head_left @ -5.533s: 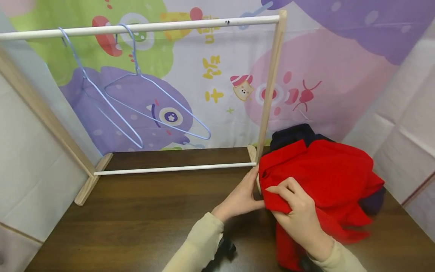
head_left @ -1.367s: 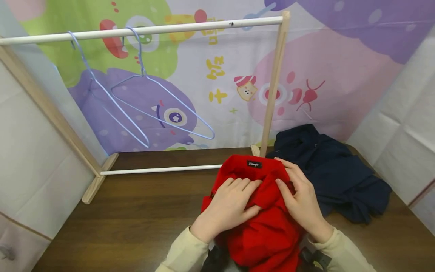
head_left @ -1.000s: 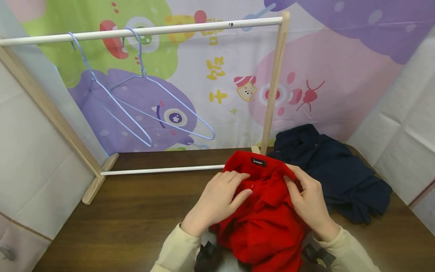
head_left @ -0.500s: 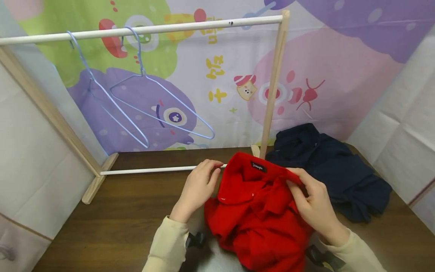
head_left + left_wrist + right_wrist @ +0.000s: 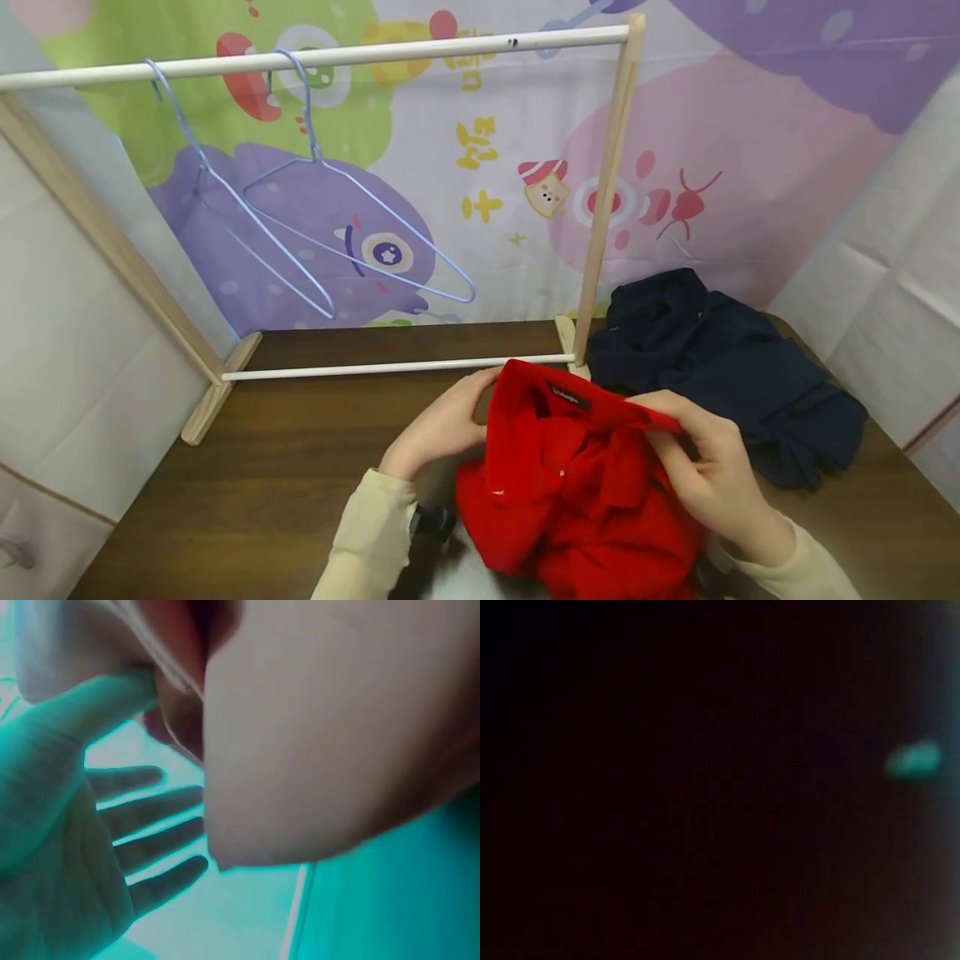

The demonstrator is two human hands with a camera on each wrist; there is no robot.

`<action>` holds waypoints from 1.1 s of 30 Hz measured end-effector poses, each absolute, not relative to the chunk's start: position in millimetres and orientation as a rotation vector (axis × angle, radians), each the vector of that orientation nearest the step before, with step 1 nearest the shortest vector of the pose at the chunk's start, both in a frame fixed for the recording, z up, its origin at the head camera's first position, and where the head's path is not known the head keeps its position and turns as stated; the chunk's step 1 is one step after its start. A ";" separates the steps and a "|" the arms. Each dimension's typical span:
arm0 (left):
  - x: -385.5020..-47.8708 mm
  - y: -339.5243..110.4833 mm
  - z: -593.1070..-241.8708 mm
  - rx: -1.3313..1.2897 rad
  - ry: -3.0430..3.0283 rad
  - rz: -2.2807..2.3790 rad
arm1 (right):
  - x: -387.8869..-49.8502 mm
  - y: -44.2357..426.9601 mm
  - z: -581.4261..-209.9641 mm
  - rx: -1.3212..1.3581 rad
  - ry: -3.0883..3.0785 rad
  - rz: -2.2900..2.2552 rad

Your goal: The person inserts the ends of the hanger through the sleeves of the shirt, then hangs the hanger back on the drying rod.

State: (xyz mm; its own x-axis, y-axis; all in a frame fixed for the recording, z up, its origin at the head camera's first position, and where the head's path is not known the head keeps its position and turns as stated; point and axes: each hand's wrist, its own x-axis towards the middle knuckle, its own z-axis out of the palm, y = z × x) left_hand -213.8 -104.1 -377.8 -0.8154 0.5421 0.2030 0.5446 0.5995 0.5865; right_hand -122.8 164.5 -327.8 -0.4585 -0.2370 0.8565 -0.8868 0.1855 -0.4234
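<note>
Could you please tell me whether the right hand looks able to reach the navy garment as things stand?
Probably yes, if the right hand releases the red garment it grips: the navy garment lies just beyond, with nothing visible on top.

Red shirt (image 5: 592,521): lower part cut off by bottom edge of head view; lettering on label (image 5: 568,397) in its collar (image 5: 506,454) too small to read. My left hand (image 5: 438,429), left of shirt: fingertips behind collar in head view, thumb tip lost in cloth in left wrist view. My right hand (image 5: 720,471), right of shirt: some fingers hidden. Rack (image 5: 390,52) beyond shirt: top bar cut off by left edge. Right wrist view nearly black; pale spot (image 5: 913,760) blurred, can't tell what.
</note>
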 end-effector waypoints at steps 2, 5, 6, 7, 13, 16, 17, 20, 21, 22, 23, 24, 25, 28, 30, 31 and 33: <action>-214.3 -101.0 -378.6 -1.042 -2.771 -1.122 | -121.7 163.4 -325.2 1.162 -1.759 1.355; -214.1 -96.5 -380.0 -1.172 -2.701 -1.196 | -120.7 160.0 -319.9 1.359 -1.632 1.446; -214.2 -95.0 -380.6 -1.216 -2.672 -1.196 | -120.6 158.5 -318.1 1.420 -1.584 1.459; -213.7 -93.9 -381.0 -1.246 -2.652 -1.196 | -120.4 157.1 -316.4 1.469 -1.546 1.461; -210.1 -91.1 -384.7 -1.368 -2.567 -1.016 | -120.2 151.7 -310.9 1.640 -1.377 1.379; -210.8 -93.7 -387.1 -1.389 -2.583 -0.981 | -119.7 152.3 -310.8 1.642 -1.349 1.380; -211.5 -95.2 -387.1 -1.385 -2.598 -0.987 | -119.5 153.5 -311.3 1.626 -1.356 1.393; -214.3 -102.1 -385.1 -1.336 -2.652 -1.088 | -118.9 159.3 -313.3 1.544 -1.414 1.456; -214.6 -104.8 -383.3 -1.309 -2.665 -1.138 | -118.9 162.1 -314.3 1.508 -1.443 1.479; -214.4 -107.8 -380.3 -1.278 -2.675 -1.194 | -118.9 164.7 -314.7 1.468 -1.470 1.498; -213.7 -111.0 -377.1 -1.239 -2.683 -1.252 | -118.9 167.2 -314.8 1.421 -1.498 1.510; -212.6 -114.2 -373.5 -1.194 -2.692 -1.321 | -119.3 169.6 -314.9 1.372 -1.521 1.515; -211.1 -117.5 -369.7 -1.147 -2.700 -1.384 | -119.9 171.9 -315.1 1.322 -1.544 1.521; -205.4 -127.1 -356.6 -1.014 -2.715 -1.474 | -123.0 178.2 -316.8 1.156 -1.603 1.508; -201.2 -132.5 -348.1 -0.945 -2.719 -1.476 | -125.8 181.4 -319.0 1.048 -1.639 1.522; -199.1 -135.1 -344.1 -0.918 -2.720 -1.458 | -127.5 182.7 -320.1 1.007 -1.650 1.550; -194.6 -139.4 -335.7 -0.880 -2.719 -1.402 | -131.0 184.2 -322.1 0.948 -1.656 1.623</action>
State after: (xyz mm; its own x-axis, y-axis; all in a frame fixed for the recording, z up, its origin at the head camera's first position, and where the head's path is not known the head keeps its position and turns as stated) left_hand -194.6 -139.4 -335.7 -0.8464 0.4904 0.2078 0.4537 0.4594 0.7636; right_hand -131.0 184.2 -322.1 -0.5458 -0.0667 0.8353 -0.8365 -0.0157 -0.5478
